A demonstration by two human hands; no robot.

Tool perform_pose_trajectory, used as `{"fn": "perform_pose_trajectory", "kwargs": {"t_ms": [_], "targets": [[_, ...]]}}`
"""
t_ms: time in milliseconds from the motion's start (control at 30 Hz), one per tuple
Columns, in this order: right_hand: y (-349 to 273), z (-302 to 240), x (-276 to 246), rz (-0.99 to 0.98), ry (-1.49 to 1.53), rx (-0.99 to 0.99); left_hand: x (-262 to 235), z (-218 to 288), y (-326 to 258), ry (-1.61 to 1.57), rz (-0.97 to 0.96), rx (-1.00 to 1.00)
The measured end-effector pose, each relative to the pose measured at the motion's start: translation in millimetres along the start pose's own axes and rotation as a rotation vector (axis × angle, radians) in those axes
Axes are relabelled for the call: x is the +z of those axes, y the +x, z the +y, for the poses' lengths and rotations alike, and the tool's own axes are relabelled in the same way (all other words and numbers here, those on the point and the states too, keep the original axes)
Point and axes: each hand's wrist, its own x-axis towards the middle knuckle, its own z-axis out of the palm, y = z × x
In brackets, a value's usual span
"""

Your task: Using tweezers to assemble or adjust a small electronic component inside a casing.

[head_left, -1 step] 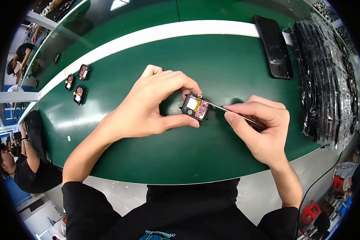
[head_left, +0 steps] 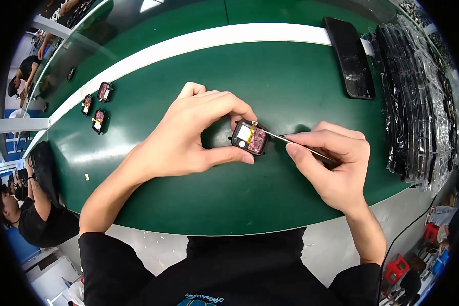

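A small square black device housing (head_left: 243, 144) sits open-faced over the green table, showing a red circuit board (head_left: 258, 141), a white square part (head_left: 244, 133) and a yellow flex strip. My left hand (head_left: 194, 130) grips the housing by its edges, thumb at the near side and forefinger at the far side. Between the thumb and fingers of my right hand (head_left: 336, 163) are slim metal tweezers (head_left: 286, 141). Their tip reaches the upper right edge of the housing, by the board. Whether the tip pinches anything is too small to tell.
Several similar open housings (head_left: 99, 121) lie at the table's left. A black phone-like slab (head_left: 353, 66) leans over the white strip (head_left: 204, 43) at the back right. Stacked clear plastic trays (head_left: 413, 102) stand at the right edge. A person in black (head_left: 35, 217) is at the left.
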Motion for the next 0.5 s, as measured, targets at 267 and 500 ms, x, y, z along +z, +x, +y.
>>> {"fn": "perform_pose_trajectory", "kwargs": {"t_ms": [267,500], "targets": [[6,3,10,0.004,-0.114,-0.072,1,0,3,0.043,0.002,0.013],[7,3,12,0.022,-0.158,-0.103,0,1,3,0.085,-0.021,0.025]]}}
